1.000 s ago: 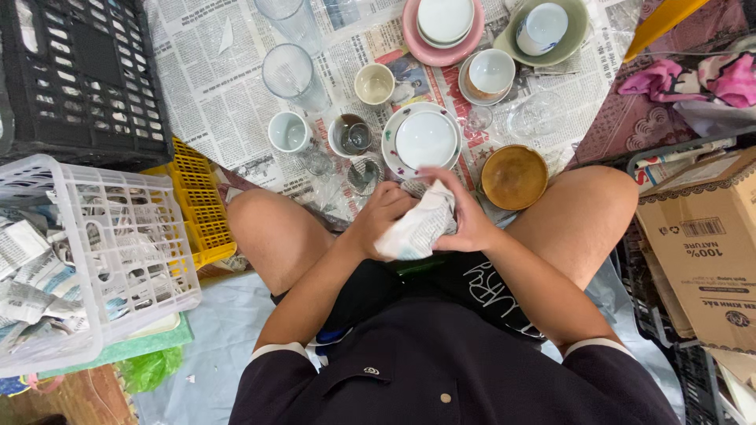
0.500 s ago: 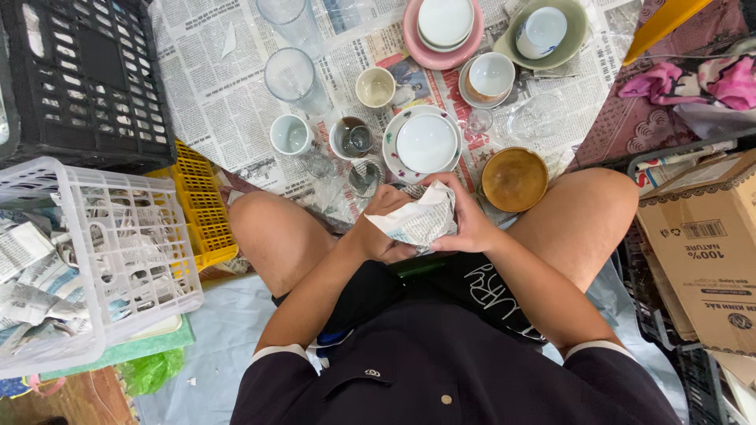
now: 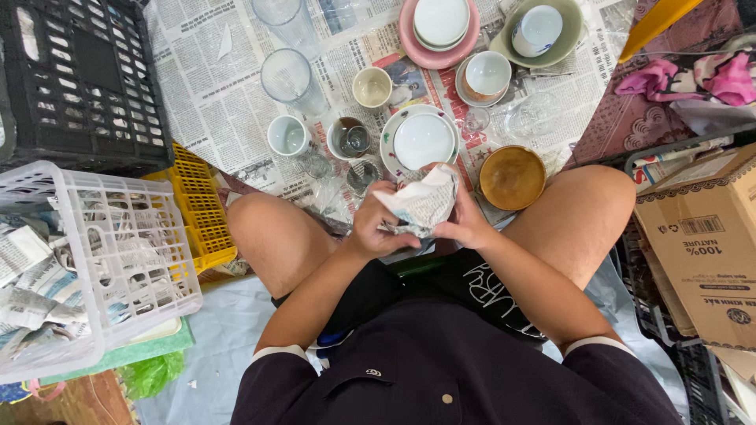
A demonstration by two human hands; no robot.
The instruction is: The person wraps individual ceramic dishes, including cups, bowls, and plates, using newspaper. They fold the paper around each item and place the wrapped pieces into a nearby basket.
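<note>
Floor workspace covered with newspaper, ringed by crates and boxes

Sheets of newspaper [image 3: 213,94] cover the floor in even daylight. Left of the newspaper stands a black plastic crate [image 3: 71,79]; below it sits a white basket [image 3: 102,260] stuffed with paper bundles, a yellow crate [image 3: 197,205] just beside it. Right of the newspaper lies a maroon patterned cloth [image 3: 630,118], with a cardboard box [image 3: 701,252] below it. A pale blue sheet [image 3: 220,338] covers the near floor.

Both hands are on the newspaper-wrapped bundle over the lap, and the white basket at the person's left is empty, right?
Not quite. The head view shows the white basket is not empty: it holds several newspaper-wrapped bundles. The rest stands: the left hand and right hand both grip the newspaper-wrapped bundle over the lap, and the basket sits at the person's left.
</note>
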